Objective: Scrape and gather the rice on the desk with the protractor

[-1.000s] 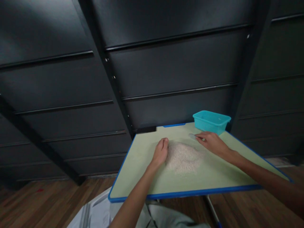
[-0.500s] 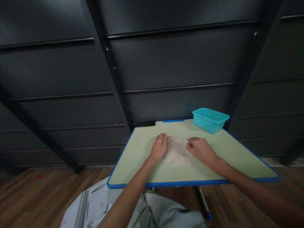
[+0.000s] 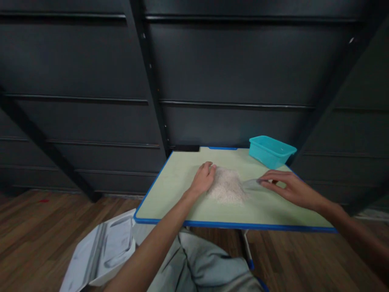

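Note:
A low heap of pale, fine grains [image 3: 227, 186] lies spread on the light green table top [image 3: 170, 194]; from here I cannot tell what the grains are. Along the heap's left edge rests my left hand [image 3: 205, 177], palm down with loosely stretched fingers and nothing held. To the right of the grains, my right hand [image 3: 281, 184] pinches the end of a thin, silvery-grey utensil [image 3: 251, 183]. That utensil points left, its tip at the heap's right edge, too blurred to tell a spoon from a blade.
A turquoise plastic basin [image 3: 271, 152] stands at the table's back right corner. At the back left edge lies a flat black object [image 3: 186, 148]. An opened white box [image 3: 114, 243] is down on the left by my leg. Dark panelled wall [image 3: 231, 61] rises behind the blue-edged table.
My right hand has moved right, away from the heap, and more of the utensil shows. My left hand stays beside the grains. The camera view has shifted slightly.

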Demonstrator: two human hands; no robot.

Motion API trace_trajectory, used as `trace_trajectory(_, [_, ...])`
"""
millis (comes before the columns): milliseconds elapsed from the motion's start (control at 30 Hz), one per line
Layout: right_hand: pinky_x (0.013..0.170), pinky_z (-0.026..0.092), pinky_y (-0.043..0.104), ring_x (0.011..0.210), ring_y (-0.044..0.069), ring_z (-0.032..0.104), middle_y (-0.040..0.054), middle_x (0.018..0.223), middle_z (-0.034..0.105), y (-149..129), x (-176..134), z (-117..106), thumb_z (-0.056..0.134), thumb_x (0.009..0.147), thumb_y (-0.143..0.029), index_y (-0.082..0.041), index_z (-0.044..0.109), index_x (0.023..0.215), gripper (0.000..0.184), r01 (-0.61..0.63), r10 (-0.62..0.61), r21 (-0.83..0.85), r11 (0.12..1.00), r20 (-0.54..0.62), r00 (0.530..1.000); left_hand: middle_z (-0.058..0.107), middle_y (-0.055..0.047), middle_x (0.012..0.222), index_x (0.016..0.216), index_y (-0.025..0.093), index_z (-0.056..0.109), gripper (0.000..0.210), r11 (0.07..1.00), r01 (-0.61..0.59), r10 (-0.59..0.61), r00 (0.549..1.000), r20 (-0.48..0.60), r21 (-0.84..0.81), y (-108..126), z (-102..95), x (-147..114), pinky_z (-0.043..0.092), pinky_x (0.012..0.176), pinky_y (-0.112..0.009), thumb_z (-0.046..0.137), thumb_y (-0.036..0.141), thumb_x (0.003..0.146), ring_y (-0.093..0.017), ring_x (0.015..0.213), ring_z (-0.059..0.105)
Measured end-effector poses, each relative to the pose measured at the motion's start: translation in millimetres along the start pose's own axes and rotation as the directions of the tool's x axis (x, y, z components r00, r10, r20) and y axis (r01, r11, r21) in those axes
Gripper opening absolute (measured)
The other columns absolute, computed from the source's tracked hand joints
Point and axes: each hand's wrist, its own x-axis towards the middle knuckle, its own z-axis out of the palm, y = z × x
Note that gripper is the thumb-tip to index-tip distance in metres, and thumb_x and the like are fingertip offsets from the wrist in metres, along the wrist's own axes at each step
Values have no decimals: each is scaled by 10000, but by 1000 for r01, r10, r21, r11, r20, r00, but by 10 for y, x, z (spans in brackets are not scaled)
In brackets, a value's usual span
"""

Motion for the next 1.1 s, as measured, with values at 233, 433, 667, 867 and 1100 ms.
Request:
trace_trajectory(233, [877,523,316,969,206,691,76,1018,745,-82,-262,32,537,1012,-388,-273,780,1026,269,11,-124,307,952,351,928,677,-169,1241,1168,196,609,373,998,12,-13,999,35,55,44,-24,2,390,1082,-462,425,467,990,-306,1209,594])
trace_trajectory(433, [919,487,339,994,210,659,89,1039,712,-46,110,249,527,1019,-419,-201,766,1038,324,73,-191,350,934,313,931,662,-171,1273,1233,175,573,435,994,14,-21,998,63,105,60,-47,-8,388,1081,-426,357,480,1011,-284,1230,581])
trace_trajectory(667, [906,478,329,976,205,653,83,1026,690,12,615,367,556,1001,-419,-188,765,1046,315,169,-276,360,918,269,923,668,-167,1246,1233,166,572,460,994,7,-14,998,68,105,31,-41,6,392,1070,-413,339,495,1013,-274,1208,587])
trace_trajectory(867, [891,482,331,955,204,660,80,1001,703,64,922,405,570,993,-398,-182,768,1039,297,212,-297,346,914,212,931,685,-133,1180,1161,197,597,439,998,2,-5,999,53,63,38,-58,3,403,1041,-421,331,513,1013,-268,1148,601])
trace_trajectory(1100, [853,497,329,918,202,667,72,990,725,-188,737,389,603,977,-402,-199,774,1030,271,188,-207,279,942,38,978,712,-104,1075,1034,229,631,384,996,50,-50,999,-10,-74,10,-49,40,417,1013,-415,398,531,989,-263,1075,625])
